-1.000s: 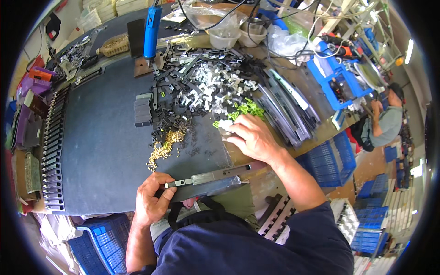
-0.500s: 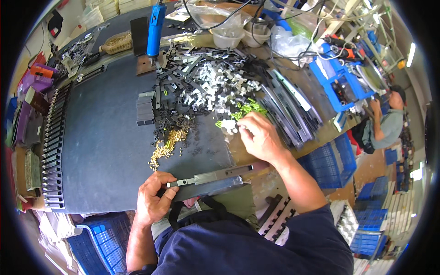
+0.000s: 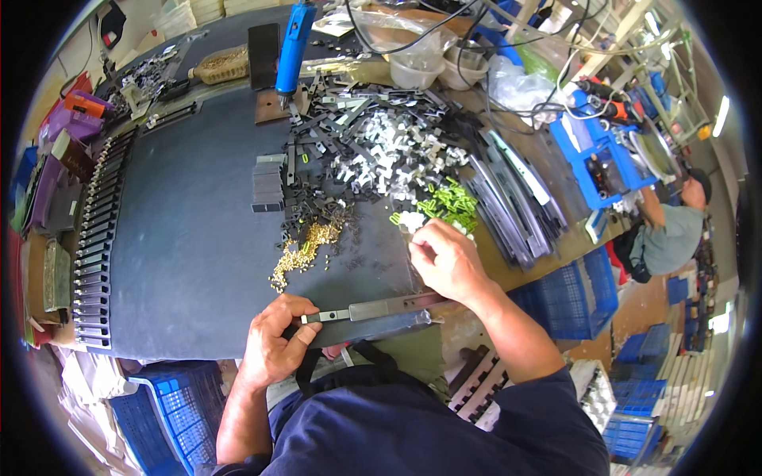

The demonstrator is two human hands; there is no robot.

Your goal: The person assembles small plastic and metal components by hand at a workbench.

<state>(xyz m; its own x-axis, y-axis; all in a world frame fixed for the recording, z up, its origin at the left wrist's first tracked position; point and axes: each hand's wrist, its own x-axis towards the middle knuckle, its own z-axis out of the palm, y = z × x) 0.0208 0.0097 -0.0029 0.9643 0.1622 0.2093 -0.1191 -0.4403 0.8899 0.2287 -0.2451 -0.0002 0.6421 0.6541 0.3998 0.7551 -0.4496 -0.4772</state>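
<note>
My left hand (image 3: pixel 279 337) pinches one end of a long grey metal slide rail (image 3: pixel 381 308) at the table's front edge. The rail points to the right, its far end passing below my right wrist. My right hand (image 3: pixel 448 260) is closed in a pinch, and whatever is between its fingertips is hidden. Just beyond those fingers lie small white parts (image 3: pixel 410 221) and a heap of bright green clips (image 3: pixel 451 205). A scatter of small brass-coloured pieces (image 3: pixel 305 252) lies on the dark mat (image 3: pixel 198 238) beyond my left hand.
Behind stands a pile of small metal parts (image 3: pixel 389 151), with a blue electric screwdriver (image 3: pixel 294 51) hanging near it. Long metal rails (image 3: pixel 516 206) lie stacked to the right. Assembled rails line the left edge (image 3: pixel 99 254). Another person (image 3: pixel 671 234) works at far right.
My right hand has drawn slightly nearer, off the white parts and green clips. My left hand still grips the rail. The whole view has shifted a little.
</note>
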